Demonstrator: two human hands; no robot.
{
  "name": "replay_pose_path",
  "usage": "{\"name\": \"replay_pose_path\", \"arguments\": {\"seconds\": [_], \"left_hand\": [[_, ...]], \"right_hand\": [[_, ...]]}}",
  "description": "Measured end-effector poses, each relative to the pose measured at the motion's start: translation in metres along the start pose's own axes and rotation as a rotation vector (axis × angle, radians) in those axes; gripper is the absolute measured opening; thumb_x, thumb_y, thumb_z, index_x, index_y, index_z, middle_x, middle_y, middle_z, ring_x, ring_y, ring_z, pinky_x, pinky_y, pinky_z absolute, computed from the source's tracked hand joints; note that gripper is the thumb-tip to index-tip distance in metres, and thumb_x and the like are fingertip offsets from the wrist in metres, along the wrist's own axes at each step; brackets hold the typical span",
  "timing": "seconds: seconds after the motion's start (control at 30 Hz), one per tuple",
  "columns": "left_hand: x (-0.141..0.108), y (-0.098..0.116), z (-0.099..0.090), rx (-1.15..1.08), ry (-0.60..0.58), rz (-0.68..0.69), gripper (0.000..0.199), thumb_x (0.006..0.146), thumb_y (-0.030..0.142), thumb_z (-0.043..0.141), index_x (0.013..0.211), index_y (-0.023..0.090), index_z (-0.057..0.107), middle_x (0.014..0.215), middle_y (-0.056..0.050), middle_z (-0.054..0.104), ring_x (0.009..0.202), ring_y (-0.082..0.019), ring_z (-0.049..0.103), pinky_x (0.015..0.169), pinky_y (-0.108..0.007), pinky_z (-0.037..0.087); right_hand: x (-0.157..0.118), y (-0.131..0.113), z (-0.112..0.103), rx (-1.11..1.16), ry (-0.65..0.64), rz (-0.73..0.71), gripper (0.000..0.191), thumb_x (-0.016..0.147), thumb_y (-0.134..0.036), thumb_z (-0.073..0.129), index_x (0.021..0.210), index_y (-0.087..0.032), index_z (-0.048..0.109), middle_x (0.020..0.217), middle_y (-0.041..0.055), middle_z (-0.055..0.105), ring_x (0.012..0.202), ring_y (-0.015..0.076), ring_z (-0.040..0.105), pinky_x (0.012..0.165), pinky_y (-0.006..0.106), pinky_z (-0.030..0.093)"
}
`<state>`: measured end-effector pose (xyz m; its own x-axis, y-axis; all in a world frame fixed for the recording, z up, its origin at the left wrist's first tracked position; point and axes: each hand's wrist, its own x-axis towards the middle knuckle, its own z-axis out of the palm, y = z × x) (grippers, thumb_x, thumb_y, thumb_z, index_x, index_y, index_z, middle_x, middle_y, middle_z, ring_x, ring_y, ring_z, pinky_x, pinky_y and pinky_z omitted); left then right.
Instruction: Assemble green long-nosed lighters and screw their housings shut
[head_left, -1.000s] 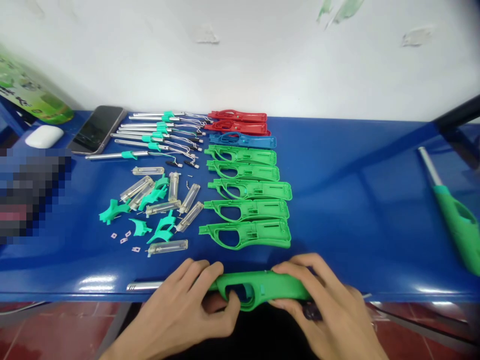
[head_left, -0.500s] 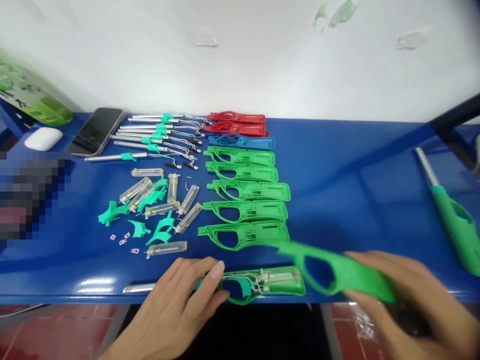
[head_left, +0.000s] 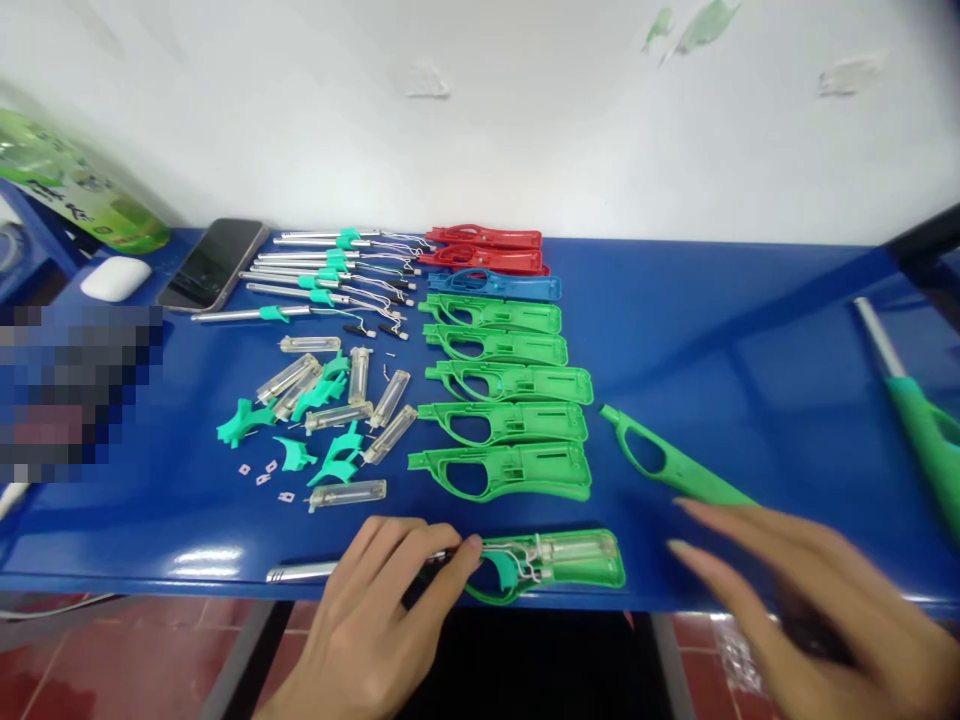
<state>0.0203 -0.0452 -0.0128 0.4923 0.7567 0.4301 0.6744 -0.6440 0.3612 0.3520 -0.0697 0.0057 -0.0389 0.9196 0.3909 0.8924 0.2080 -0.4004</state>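
My left hand (head_left: 397,610) is closed over the neck of an open lighter body (head_left: 585,560) at the table's front edge. This green half shell holds a clear fuel tank (head_left: 574,547), white wires and a teal trigger (head_left: 506,571); its metal tube (head_left: 301,572) sticks out to the left. My right hand (head_left: 817,600), slightly blurred, has thumb and fingers apart. Just beyond its fingertips, the other green shell half (head_left: 682,470) lies slanted on the table. A dark patch under the right palm cannot be made out.
Green, blue and red half shells (head_left: 502,470) lie in a column mid-table. To their left are metal tubes with wires (head_left: 289,312), clear tanks (head_left: 349,492) and teal triggers (head_left: 295,453). A phone (head_left: 214,265), white case (head_left: 115,279) and bottle (head_left: 90,195) stand far left; a whole lighter (head_left: 926,440) lies right.
My right hand has set the green shell half down on the table and let it go, its fingers now apart. My left hand stays on the open lighter body. The view has shifted slightly.
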Motion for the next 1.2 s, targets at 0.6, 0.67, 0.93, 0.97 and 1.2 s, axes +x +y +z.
{"name": "replay_pose_path", "arguments": {"seconds": [0.6, 0.67, 0.93, 0.97, 1.2], "left_hand": [[-0.002, -0.006, -0.035, 0.029, 0.12, -0.123, 0.032, 0.101, -0.004, 0.06, 0.115, 0.021, 0.075, 0.106, 0.0, 0.081, 0.104, -0.015, 0.075, 0.092, -0.031, 0.061], [-0.007, -0.017, -0.05, 0.099, 0.185, -0.2, 0.031, 0.1, -0.004, 0.064, 0.114, 0.022, 0.075, 0.104, 0.0, 0.079, 0.1, -0.015, 0.074, 0.089, -0.033, 0.061], [-0.025, -0.062, -0.081, 0.318, 0.285, -0.536, 0.019, 0.109, 0.027, 0.059, 0.114, 0.03, 0.078, 0.106, -0.001, 0.075, 0.101, -0.025, 0.068, 0.096, -0.058, 0.056], [-0.026, -0.065, -0.08, 0.317, 0.278, -0.546, 0.022, 0.111, 0.028, 0.057, 0.116, 0.03, 0.078, 0.107, -0.002, 0.074, 0.103, -0.025, 0.068, 0.098, -0.059, 0.055], [-0.03, -0.053, -0.073, 0.347, 0.237, -0.467, 0.041, 0.11, 0.026, 0.059, 0.145, 0.044, 0.068, 0.119, 0.004, 0.071, 0.105, -0.025, 0.064, 0.09, -0.06, 0.051]], "right_hand": [[0.002, -0.022, 0.025, 0.08, -0.238, -0.221, 0.025, 0.115, -0.035, 0.058, 0.128, -0.028, 0.078, 0.116, 0.005, 0.081, 0.093, 0.0166, 0.085, 0.052, 0.017, 0.062], [0.002, -0.02, 0.026, 0.076, -0.236, -0.251, 0.027, 0.116, -0.035, 0.056, 0.129, -0.028, 0.078, 0.115, 0.005, 0.081, 0.093, 0.0171, 0.085, 0.053, 0.017, 0.063], [0.003, -0.012, 0.028, 0.027, -0.268, -0.377, 0.035, 0.115, -0.026, 0.051, 0.126, -0.032, 0.083, 0.113, 0.0022, 0.085, 0.085, 0.0154, 0.085, 0.049, 0.016, 0.06], [0.002, -0.011, 0.028, 0.019, -0.273, -0.37, 0.034, 0.115, -0.027, 0.051, 0.127, -0.031, 0.083, 0.114, 0.0024, 0.085, 0.087, 0.0159, 0.085, 0.048, 0.016, 0.06], [0.006, -0.029, 0.03, 0.061, -0.201, -0.208, 0.023, 0.115, -0.034, 0.058, 0.123, -0.027, 0.079, 0.113, 0.0032, 0.082, 0.089, 0.0153, 0.085, 0.061, 0.018, 0.064]]}}
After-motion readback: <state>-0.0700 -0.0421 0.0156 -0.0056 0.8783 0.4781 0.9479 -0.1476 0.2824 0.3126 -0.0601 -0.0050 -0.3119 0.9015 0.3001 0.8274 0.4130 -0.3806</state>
